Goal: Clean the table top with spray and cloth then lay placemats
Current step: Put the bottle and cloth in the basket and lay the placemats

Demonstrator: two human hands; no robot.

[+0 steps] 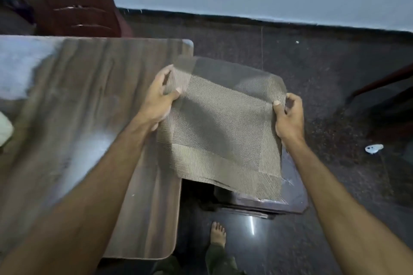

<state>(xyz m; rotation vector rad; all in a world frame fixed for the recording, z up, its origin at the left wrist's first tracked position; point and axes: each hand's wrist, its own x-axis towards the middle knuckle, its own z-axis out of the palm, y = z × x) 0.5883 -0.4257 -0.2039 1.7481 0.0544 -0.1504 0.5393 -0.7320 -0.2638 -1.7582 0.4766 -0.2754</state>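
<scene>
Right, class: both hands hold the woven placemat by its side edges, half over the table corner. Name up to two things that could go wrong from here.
1. The placemat is held by the left hand and right hand mostly past the table edge, above a dark stool; laid from here it could hang over the edge and slide off.
2. The table shows pale, glossy patches, possibly still wet; if so, damp could be trapped under the mat.
</scene>
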